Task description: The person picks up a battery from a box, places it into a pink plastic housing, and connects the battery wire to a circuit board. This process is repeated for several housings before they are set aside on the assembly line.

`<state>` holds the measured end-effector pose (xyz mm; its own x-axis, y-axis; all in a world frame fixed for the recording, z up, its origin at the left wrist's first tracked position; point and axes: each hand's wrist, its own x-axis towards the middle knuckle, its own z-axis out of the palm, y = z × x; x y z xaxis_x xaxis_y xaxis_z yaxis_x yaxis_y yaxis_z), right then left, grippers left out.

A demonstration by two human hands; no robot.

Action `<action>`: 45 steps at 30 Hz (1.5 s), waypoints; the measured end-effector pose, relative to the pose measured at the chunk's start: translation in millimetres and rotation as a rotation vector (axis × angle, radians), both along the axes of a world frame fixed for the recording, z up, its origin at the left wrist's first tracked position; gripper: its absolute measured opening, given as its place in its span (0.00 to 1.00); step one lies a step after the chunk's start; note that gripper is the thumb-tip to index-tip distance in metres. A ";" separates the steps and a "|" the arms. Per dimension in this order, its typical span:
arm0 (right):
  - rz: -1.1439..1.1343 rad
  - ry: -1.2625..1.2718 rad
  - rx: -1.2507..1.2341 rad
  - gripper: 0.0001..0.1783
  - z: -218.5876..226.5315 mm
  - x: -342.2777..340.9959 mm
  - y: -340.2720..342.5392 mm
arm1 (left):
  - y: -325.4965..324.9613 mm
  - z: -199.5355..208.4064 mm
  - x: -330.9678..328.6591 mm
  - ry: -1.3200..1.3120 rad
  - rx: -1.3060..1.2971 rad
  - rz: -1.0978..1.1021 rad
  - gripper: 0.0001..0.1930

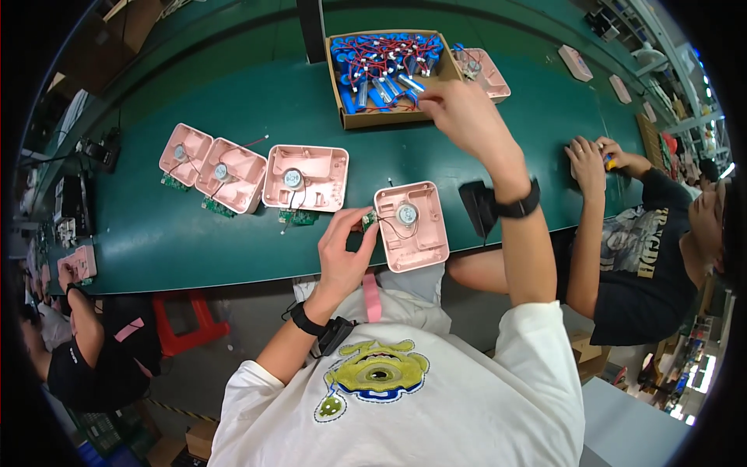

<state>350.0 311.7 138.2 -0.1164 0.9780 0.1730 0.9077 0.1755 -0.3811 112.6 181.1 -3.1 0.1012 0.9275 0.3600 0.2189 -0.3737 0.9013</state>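
My left hand point(346, 253) pinches a small green circuit board point(369, 221) at the left side of a pink plastic housing point(424, 247). Thin dark wires run from the board toward a round silver speaker point(406, 214) inside that open housing. Farther away, my right hand point(465, 121) reaches over the front right of a cardboard box point(381, 119) full of blue cylindrical batteries point(379, 58) with red and black leads. Its fingertips are drawn together beside one battery point(411, 83); whether they grip it is hidden.
Left of my work, several pink housings point(325, 199) with speakers hold a row, circuit boards point(297, 217) hanging beside them. Another housing point(490, 76) stands right of the box. A post point(310, 31) rises behind. Co-workers' hands point(587, 167) are at the right and far left; a red stool point(189, 325) stands below.
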 end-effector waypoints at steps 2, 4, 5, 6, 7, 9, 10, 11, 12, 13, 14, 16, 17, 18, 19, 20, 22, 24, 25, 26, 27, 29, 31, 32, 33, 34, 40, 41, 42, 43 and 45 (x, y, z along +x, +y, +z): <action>0.076 0.016 0.033 0.11 -19.0 -3.7 34.8 | -0.1 -1.2 1.1 -0.008 -0.004 -0.007 0.17; 0.156 0.035 0.066 0.12 -32.5 -10.3 52.6 | 1.3 -2.1 2.2 -0.020 -0.027 -0.012 0.16; 0.133 0.015 0.000 0.12 -35.3 -14.9 57.9 | 0.8 -1.9 1.5 -0.017 -0.020 -0.009 0.16; 0.108 -0.005 -0.066 0.12 -37.5 -17.8 62.2 | 0.0 -1.4 1.3 -0.018 -0.035 -0.023 0.16; 0.081 -0.024 -0.132 0.12 -39.1 -18.8 65.5 | -0.5 -0.7 1.5 -0.020 -0.049 -0.039 0.16; 0.087 0.081 -0.100 0.12 -41.0 -16.9 66.0 | -1.8 -1.3 -0.2 -0.020 -0.061 -0.055 0.16; 0.089 0.183 -0.072 0.12 -41.0 -12.9 65.0 | -1.5 -1.6 -0.3 -0.023 -0.058 -0.060 0.15; 0.088 0.284 -0.042 0.11 -41.2 -9.1 64.3 | -0.9 -1.8 0.0 -0.027 -0.055 -0.068 0.15; 0.079 0.285 -0.035 0.11 -41.9 -5.4 63.1 | -0.5 -1.7 0.5 -0.031 -0.051 -0.078 0.15; 0.110 0.558 -0.049 0.11 -37.7 -4.2 59.8 | 0.6 -1.6 0.5 -0.032 -0.047 -0.086 0.15; 0.141 0.831 -0.060 0.11 -33.8 -2.4 55.7 | 1.5 -1.7 -0.7 -0.047 -0.055 -0.085 0.15; 0.173 1.105 -0.077 0.11 -23.2 -1.7 43.8 | -0.1 -2.4 -3.5 -0.075 -0.084 -0.071 0.14; 0.209 1.178 -0.052 0.11 -16.1 1.8 37.8 | 1.8 -2.2 -3.9 -0.075 -0.087 -0.071 0.14; 0.238 1.252 -0.034 0.10 -8.1 3.3 25.6 | 1.8 1.3 -4.1 -0.055 -0.092 -0.093 0.13; 0.268 1.327 -0.018 0.10 -1.5 3.0 13.4 | 2.5 5.7 -4.2 -0.036 -0.099 -0.112 0.13; 0.256 1.330 -0.023 0.10 6.9 2.4 -1.5 | 2.4 10.7 -3.5 -0.016 -0.103 -0.139 0.12; 0.330 1.225 -0.116 0.09 21.0 -5.4 -27.6 | 3.0 17.5 -5.4 0.003 -0.135 -0.122 0.12; 0.359 1.171 -0.156 0.09 21.2 -7.3 -47.6 | 6.3 23.8 -4.2 0.029 -0.168 -0.109 0.10; 0.381 1.184 -0.213 0.09 17.6 -7.8 -55.9 | 7.3 25.3 -3.8 0.031 -0.171 -0.109 0.10; 0.404 1.196 -0.270 0.09 13.7 -8.4 -63.0 | 8.1 26.4 -3.2 0.032 -0.163 -0.107 0.10; 0.426 1.207 -0.327 0.08 10.6 -9.3 -68.7 | 8.5 27.4 -2.7 0.032 -0.154 -0.104 0.10; 0.395 1.220 -0.380 0.08 5.9 -10.9 -79.7 | 6.5 28.4 -1.1 0.033 -0.150 -0.107 0.10; 0.342 1.238 -0.484 0.08 1.6 -12.0 -87.0 | 3.8 29.8 1.2 0.039 -0.121 -0.074 0.10; 0.338 1.240 -0.484 0.08 -1.9 -12.8 -89.0 | 2.6 30.7 1.9 0.042 -0.106 -0.057 0.10; 0.328 1.231 -0.487 0.08 -5.8 -13.9 -89.3 | 2.6 32.4 2.8 0.042 -0.106 -0.058 0.10; 0.318 1.221 -0.490 0.08 -8.3 -15.6 -89.4 | 2.6 34.5 3.6 0.051 -0.106 -0.063 0.10; 0.259 1.267 -0.470 0.07 1.1 -12.6 -83.1 | 5.8 31.9 4.8 0.069 -0.113 -0.072 0.10; 0.245 1.244 -0.460 0.07 1.8 -13.1 -82.8 | 5.0 31.9 4.2 0.069 -0.115 -0.069 0.10; 0.232 1.220 -0.451 0.08 2.4 -13.5 -82.4 | 4.1 31.9 3.6 0.068 -0.123 -0.075 0.10; 0.224 1.194 -0.442 0.08 2.7 -13.7 -80.7 | 3.9 31.6 3.3 0.066 -0.129 -0.078 0.10; 0.199 1.146 -0.459 0.07 3.1 -9.8 -83.8 | 4.0 31.1 3.2 0.060 -0.137 -0.069 0.10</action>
<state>340.2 227.9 141.3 -0.2767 0.9576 -0.0799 -0.0133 -0.0869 -0.9961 115.7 185.1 28.0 0.1843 0.9575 0.2220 0.2517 -0.2643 0.9310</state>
